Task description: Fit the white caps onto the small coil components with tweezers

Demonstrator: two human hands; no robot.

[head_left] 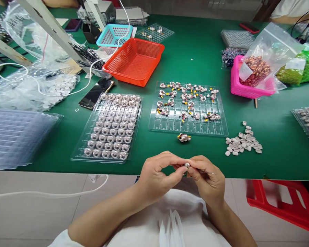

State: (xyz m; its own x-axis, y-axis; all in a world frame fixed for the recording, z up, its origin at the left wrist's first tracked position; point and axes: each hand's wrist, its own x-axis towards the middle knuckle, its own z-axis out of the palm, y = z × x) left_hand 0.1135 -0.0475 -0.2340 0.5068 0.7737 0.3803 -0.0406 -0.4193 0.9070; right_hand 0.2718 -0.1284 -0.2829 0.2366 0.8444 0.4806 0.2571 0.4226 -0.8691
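Observation:
Just over the table's front edge, the fingertips of my left hand (161,173) and my right hand (209,178) meet on a small whitish earbud part (187,165). Both hands pinch it, and fingers cover much of it. A thin metal tool (207,172) sticks out of my right hand; its kind is unclear. Beyond my fingers lies a small clump of earbud parts (183,138) with yellow bits. Behind that, a clear tray (154,125) carries several ring-shaped earbud parts with wires. Small white caps (243,142) are heaped to the right.
A clear tray of pale round shells (108,133) and a black phone (96,93) stand left. Farther back are a red basket (135,65) and a blue basket (113,34). Back right is a pink basket (249,90) holding bagged copper-coloured parts. A red stool (280,202) is below.

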